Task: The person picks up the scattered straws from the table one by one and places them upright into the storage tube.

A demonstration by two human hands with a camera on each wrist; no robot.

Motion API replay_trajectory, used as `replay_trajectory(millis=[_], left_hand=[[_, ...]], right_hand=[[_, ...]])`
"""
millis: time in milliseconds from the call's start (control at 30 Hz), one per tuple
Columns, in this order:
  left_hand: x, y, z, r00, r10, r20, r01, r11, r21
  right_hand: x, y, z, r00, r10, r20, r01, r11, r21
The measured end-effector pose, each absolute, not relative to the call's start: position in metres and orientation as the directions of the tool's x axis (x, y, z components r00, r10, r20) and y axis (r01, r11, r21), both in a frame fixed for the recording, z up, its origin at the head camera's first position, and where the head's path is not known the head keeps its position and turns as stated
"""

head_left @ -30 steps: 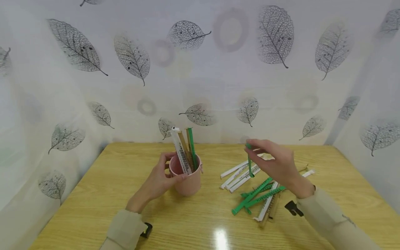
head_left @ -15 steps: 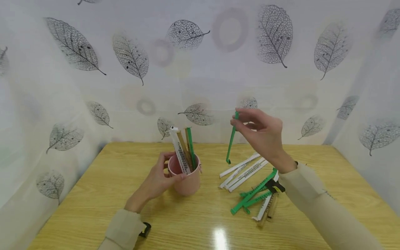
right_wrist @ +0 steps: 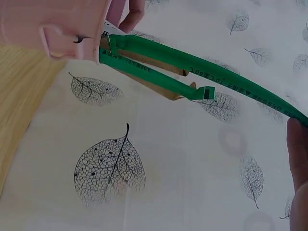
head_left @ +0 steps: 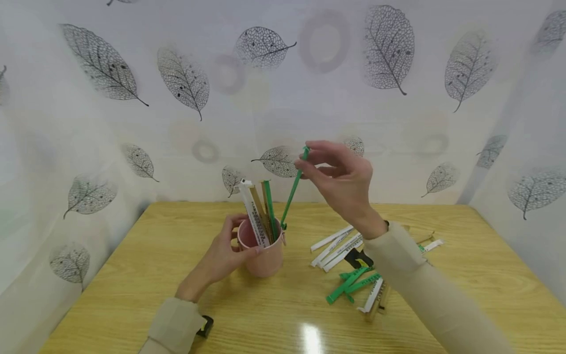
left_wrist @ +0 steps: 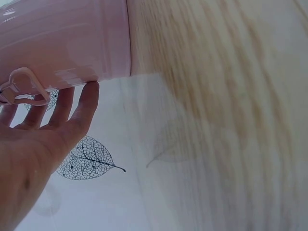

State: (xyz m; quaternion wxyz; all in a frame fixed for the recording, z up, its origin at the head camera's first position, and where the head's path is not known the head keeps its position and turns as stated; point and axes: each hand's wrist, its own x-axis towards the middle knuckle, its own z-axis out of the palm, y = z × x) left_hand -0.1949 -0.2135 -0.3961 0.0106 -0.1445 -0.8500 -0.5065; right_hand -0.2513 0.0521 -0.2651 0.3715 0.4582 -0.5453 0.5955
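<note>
A small pink bucket (head_left: 264,264) with side loops stands upright on the table, holding several wrapped straws: white (head_left: 255,214), brown and green (head_left: 270,201). My left hand (head_left: 219,258) grips its left side, thumb near the front rim; in the left wrist view, fingertips touch the bucket wall (left_wrist: 62,43). Above and to the right, my right hand (head_left: 340,179) pinches one green wrapped straw (head_left: 293,192) by its top end. That straw slants down, its lower end at the bucket's right rim. In the right wrist view it lies beside another green straw (right_wrist: 149,72) standing in the bucket.
Several white wrapped straws (head_left: 338,248) lie right of the bucket. Nearer the front is a crossed pile of green straws (head_left: 347,286), white and brown ones, partly hidden by my right sleeve (head_left: 398,250). A leaf-printed cloth (head_left: 283,108) borders the wooden table (head_left: 247,319).
My right hand has lifted the green straw from above the pile and carried it left to the bucket's rim. My left hand keeps holding the bucket in place.
</note>
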Motion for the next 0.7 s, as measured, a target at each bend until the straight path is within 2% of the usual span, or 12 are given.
replay_trajectory(millis=[167,267,700], left_hand=[[-0.195,-0.215,-0.397,-0.955,0.239,0.175,0.267,0.444,0.855],[-0.196,-0.215,-0.397,-0.955,0.24,0.177,0.27,0.443,0.855],[-0.194,-0.214,-0.395,-0.957,0.242,0.162,0.256,0.437,0.862]], right_hand=[[-0.254,0.038,-0.268,-0.281,-0.125,0.952,-0.951,-0.098,-0.293],[-0.256,0.033,-0.272,-0.287,-0.177,0.942,-0.951,-0.066,-0.302],[-0.266,0.027,-0.314,-0.386,-0.293,0.875,-0.917,0.019,-0.399]])
